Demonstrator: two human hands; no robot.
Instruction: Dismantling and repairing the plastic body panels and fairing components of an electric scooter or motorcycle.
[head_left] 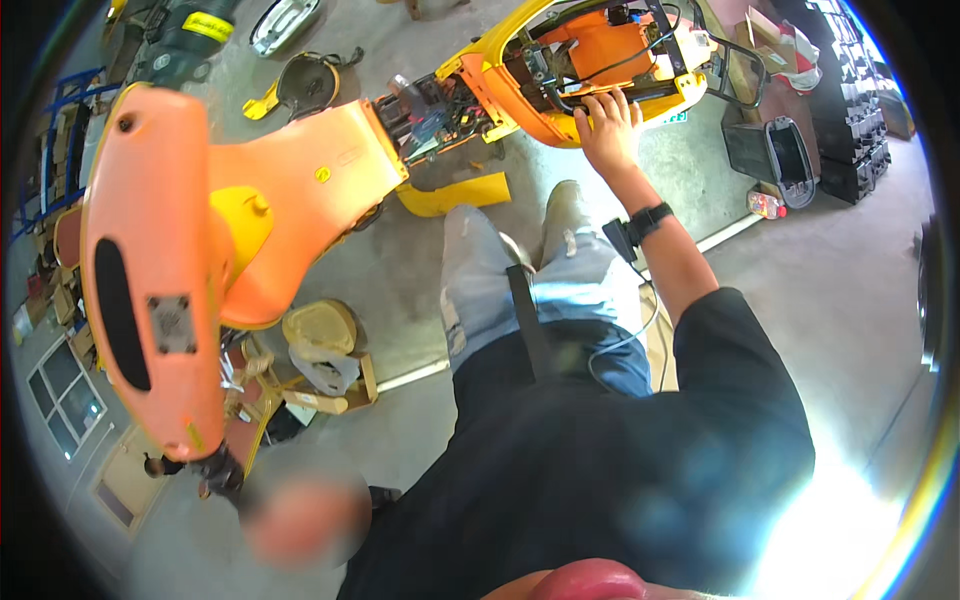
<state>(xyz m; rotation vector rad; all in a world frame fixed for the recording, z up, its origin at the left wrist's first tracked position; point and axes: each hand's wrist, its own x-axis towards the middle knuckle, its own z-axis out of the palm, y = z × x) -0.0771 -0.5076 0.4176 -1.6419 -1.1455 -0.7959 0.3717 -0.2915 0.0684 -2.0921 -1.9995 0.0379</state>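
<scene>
A partly stripped orange and yellow scooter [300, 180] stretches across the left and top of the view, its seat opening uncovered. My right hand [610, 130] is closed over the near edge of that opening, fingers hooked on a black frame rail [655, 97]. A black strap with a small device circles my right wrist. At the lower left, my left hand [305, 520] is heavily blurred. It is beside the black handlebar grip [222, 472], and its fingers cannot be made out. Bare wiring and connectors [430, 115] show in the scooter's middle.
A curved yellow panel [455, 195] is on the floor near my feet. Beyond the scooter are a round black part [308, 82] and a white shell [285, 25]. At right stand a dark bin [765, 155], a bottle [767, 205] and stacked black crates [850, 120]. Boxes and shelving line the left.
</scene>
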